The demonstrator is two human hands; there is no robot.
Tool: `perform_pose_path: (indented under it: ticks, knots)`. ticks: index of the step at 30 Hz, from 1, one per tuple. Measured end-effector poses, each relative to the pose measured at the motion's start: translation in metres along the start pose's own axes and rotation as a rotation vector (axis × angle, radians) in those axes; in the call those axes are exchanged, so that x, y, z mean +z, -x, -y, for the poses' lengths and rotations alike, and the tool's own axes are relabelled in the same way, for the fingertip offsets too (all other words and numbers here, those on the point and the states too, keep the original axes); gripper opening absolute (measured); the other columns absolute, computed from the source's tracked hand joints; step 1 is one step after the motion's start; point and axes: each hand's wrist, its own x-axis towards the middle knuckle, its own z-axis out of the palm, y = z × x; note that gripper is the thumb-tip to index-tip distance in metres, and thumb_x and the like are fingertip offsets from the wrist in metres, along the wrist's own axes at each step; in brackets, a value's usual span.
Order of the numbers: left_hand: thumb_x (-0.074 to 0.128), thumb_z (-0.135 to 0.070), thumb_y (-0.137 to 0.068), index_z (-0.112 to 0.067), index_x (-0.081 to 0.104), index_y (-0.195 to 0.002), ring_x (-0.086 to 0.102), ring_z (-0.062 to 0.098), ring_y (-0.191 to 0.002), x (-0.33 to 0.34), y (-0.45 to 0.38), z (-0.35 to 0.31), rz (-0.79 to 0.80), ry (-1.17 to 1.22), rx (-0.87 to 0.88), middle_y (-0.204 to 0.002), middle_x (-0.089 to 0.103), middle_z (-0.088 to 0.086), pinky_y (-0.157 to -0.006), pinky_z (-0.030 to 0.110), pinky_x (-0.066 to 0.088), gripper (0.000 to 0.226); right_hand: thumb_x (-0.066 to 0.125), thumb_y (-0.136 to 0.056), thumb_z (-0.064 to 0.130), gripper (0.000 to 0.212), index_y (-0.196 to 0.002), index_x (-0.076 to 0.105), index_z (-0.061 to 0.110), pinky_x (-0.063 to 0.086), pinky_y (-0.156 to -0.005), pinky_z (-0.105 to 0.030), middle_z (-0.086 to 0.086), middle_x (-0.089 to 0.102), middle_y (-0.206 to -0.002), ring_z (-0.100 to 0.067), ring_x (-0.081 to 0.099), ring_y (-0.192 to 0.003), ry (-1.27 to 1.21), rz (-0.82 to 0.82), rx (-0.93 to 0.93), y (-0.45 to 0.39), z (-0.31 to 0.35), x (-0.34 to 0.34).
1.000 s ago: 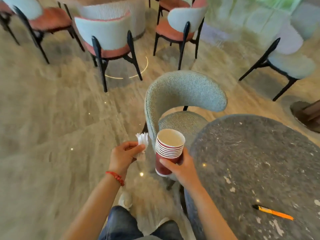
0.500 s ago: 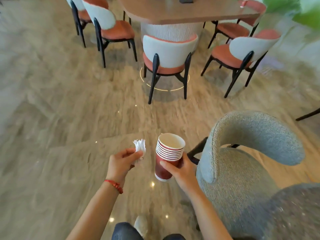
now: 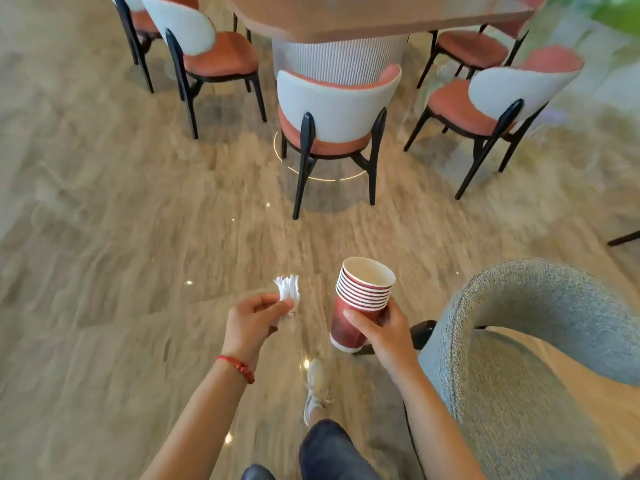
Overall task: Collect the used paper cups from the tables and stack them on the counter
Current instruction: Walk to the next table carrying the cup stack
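Right hand (image 3: 388,332) carried a stack of red paper cups (image 3: 362,301) over the floor (image 3: 104,237); left hand (image 3: 254,318) pinched a wad of white paper (image 3: 287,294)

The right thumb lay across the front of the lowest cup and the fingers curled round its far side, so the nested rims stood above the grip, tilted slightly left. The paper stuck up from between the left thumb and fingertips. A grey chair (image 3: 540,341) stood just right of the cups; a table (image 3: 363,15) ringed by pink-seated chairs (image 3: 336,109) stood well beyond
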Motion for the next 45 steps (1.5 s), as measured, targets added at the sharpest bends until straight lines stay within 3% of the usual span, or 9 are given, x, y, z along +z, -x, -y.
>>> perform_pose_path:
  ticks: [4,8,14,19,22,28,37,41,45]
  knots:
    - [0.075,-0.007,-0.073,-0.002,0.068,-0.081,0.065,0.019,-0.068,0.038,-0.057,-0.026,0.0,-0.007,-0.017,-0.061,0.068,0.002,-0.059,0.024,0.053,0.011,0.082,-0.064,0.033,0.051,-0.109,0.06,0.025,0.052,-0.075,-0.021,0.005,0.069,-0.103,-0.007,0.065,-0.097,-0.006,-0.005,-0.019,-0.063,0.017,-0.014]
    - [0.076,-0.008,-0.072,-0.008,0.07,-0.075,0.064,0.015,-0.064,0.086,-0.107,-0.061,0.054,-0.051,-0.003,-0.062,0.069,0.002,-0.056,0.02,0.052,0.007,0.081,-0.055,0.047,0.058,-0.106,0.06,0.028,0.051,-0.074,-0.02,0.008,0.07,-0.101,-0.005,0.066,-0.094,-0.009,-0.025,-0.022,-0.13,0.045,-0.033]
    - [0.077,-0.014,-0.071,-0.007,0.071,-0.08,0.063,0.018,-0.068,0.147,-0.169,-0.095,0.126,-0.119,0.002,-0.071,0.069,0.008,-0.066,0.03,0.052,0.013,0.078,-0.051,0.055,0.078,-0.119,0.055,0.024,0.052,-0.075,-0.018,0.009,0.067,-0.109,-0.004,0.063,-0.1,-0.036,-0.103,-0.02,-0.196,0.064,-0.055]
    - [0.077,-0.016,-0.071,-0.009,0.072,-0.078,0.064,0.019,-0.068,0.206,-0.223,-0.118,0.235,-0.2,-0.001,-0.068,0.071,0.006,-0.068,0.034,0.053,0.011,0.085,-0.06,0.04,0.068,-0.12,0.055,0.025,0.053,-0.082,-0.024,0.008,0.066,-0.111,-0.006,0.063,-0.102,-0.059,-0.217,0.018,-0.242,0.069,-0.081]
    - [0.076,-0.016,-0.072,-0.01,0.071,-0.08,0.064,0.022,-0.073,0.248,-0.26,-0.131,0.319,-0.261,-0.002,-0.072,0.071,0.007,-0.076,0.038,0.054,0.011,0.083,-0.063,0.029,0.061,-0.117,0.056,0.025,0.052,-0.078,-0.019,0.007,0.067,-0.11,-0.007,0.064,-0.1,-0.097,-0.328,0.032,-0.273,0.07,-0.1]
    - [0.076,-0.019,-0.073,-0.009,0.071,-0.084,0.064,0.015,-0.072,0.336,-0.331,-0.161,0.52,-0.41,-0.001,-0.077,0.07,0.005,-0.066,0.026,0.054,0.016,0.081,-0.068,0.02,0.068,-0.128,0.05,0.013,0.051,-0.092,-0.037,-0.004,0.062,-0.119,-0.02,0.059,-0.109,-0.161,-0.626,0.068,-0.334,0.082,-0.13]
    - [0.076,-0.014,-0.072,-0.018,0.069,-0.079,0.064,0.007,-0.067,0.462,-0.395,-0.183,0.804,-0.549,-0.004,-0.063,0.068,-0.009,-0.06,0.022,0.049,0.011,0.08,-0.069,0.02,0.051,-0.108,0.051,0.037,0.05,-0.073,-0.017,0.016,0.062,-0.106,0.0,0.06,-0.096,-0.288,-0.989,0.085,-0.378,0.097,-0.185]
    - [0.075,-0.009,-0.071,-0.015,0.07,-0.077,0.063,0.008,-0.063,0.522,-0.397,-0.176,0.903,-0.562,-0.031,-0.059,0.068,-0.008,-0.056,0.022,0.05,0.01,0.08,-0.069,0.018,0.056,-0.117,0.051,0.026,0.053,-0.073,-0.015,0.01,0.062,-0.111,-0.001,0.059,-0.1,-0.301,-1.113,0.095,-0.385,0.099,-0.223]
    - [0.076,-0.011,-0.072,-0.015,0.069,-0.078,0.064,0.017,-0.073,0.584,-0.398,-0.164,0.968,-0.59,-0.049,-0.071,0.069,0.002,-0.07,0.031,0.052,0.01,0.082,-0.068,0.02,0.061,-0.121,0.053,0.019,0.053,-0.069,-0.016,0.003,0.064,-0.111,-0.01,0.062,-0.1,-0.293,-1.188,0.085,-0.399,0.098,-0.27]
